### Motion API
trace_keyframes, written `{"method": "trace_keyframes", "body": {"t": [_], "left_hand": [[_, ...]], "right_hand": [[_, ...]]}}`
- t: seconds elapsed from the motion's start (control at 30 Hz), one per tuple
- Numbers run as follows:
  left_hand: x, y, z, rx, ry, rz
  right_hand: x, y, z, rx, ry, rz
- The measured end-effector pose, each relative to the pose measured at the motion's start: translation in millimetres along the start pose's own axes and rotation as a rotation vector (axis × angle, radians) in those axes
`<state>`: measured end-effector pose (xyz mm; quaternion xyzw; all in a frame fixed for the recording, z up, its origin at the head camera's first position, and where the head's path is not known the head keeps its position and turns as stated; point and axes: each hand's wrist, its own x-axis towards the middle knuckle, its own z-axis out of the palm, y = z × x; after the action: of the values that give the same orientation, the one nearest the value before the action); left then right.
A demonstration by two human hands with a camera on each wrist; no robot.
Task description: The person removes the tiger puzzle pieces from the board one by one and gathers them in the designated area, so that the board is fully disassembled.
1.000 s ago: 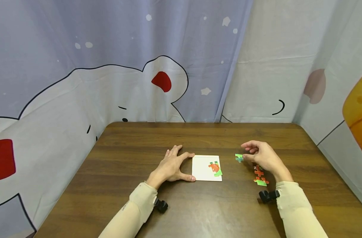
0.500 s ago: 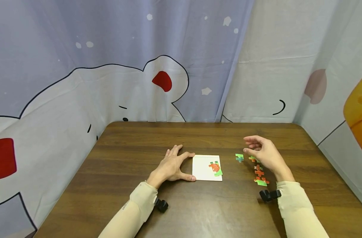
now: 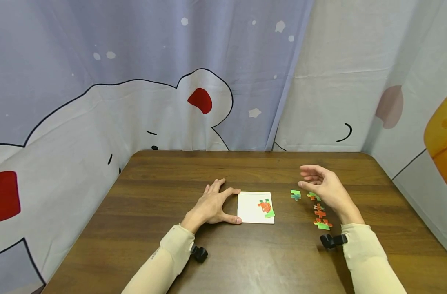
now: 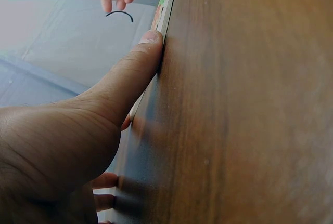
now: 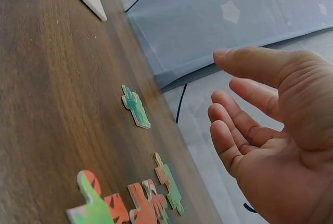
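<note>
My left hand [image 3: 211, 205] lies spread at the left side of a small white puzzle board [image 3: 248, 209], thumb and index finger touching its left corners. In the left wrist view the straight thumb [image 4: 138, 60] meets the board's edge. An orange and green jigsaw piece [image 3: 265, 207] lies at the board's right side, its corner over the edge. My right hand [image 3: 328, 188] hovers above the table, fingers loosely curved, holding nothing. Near it lie a green and teal piece [image 5: 136, 106], an orange and green piece [image 5: 169, 182], orange striped pieces [image 5: 148, 201] and a green-edged piece [image 5: 99, 203].
The brown wooden table [image 3: 223, 253] reaches back to a patterned curtain [image 3: 153, 114], which also hangs at both sides. A black wrist camera [image 3: 199, 253] sits on the left cuff and another black wrist camera [image 3: 332, 241] on the right.
My right hand has risen away from the pieces, uncovering the orange and green one at the top of the column. It has since drifted slightly left. The left hand and board stay put.
</note>
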<state>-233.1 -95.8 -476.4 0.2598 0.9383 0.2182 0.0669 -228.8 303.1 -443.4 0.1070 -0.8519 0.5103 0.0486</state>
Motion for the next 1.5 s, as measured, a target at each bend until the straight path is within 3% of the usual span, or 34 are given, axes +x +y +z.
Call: {"method": "trace_keyframes", "body": {"t": [0.47, 0.77, 1.0, 1.17, 1.5], "left_hand": [[0.2, 0.2, 0.0, 0.008, 0.001, -0.001], [0.2, 0.4, 0.4, 0.004, 0.004, 0.002], [-0.6, 1.0, -0.5, 0.003, 0.005, -0.003], [-0.1, 1.4, -0.6, 0.005, 0.006, -0.002], [-0.9, 1.1, -0.3, -0.001, 0.007, 0.001]], "right_hand": [[5.8, -9.8, 25.4, 0.108, -0.052, -0.041], [10.2, -4.5, 51.7, 0.083, -0.240, -0.092], [9.9, 1.1, 65.8, 0.053, -0.356, -0.082], [8.7, 2.8, 71.3, -0.015, -0.369, -0.077], [6.4, -0.1, 80.4, -0.139, -0.336, -0.155]]}}
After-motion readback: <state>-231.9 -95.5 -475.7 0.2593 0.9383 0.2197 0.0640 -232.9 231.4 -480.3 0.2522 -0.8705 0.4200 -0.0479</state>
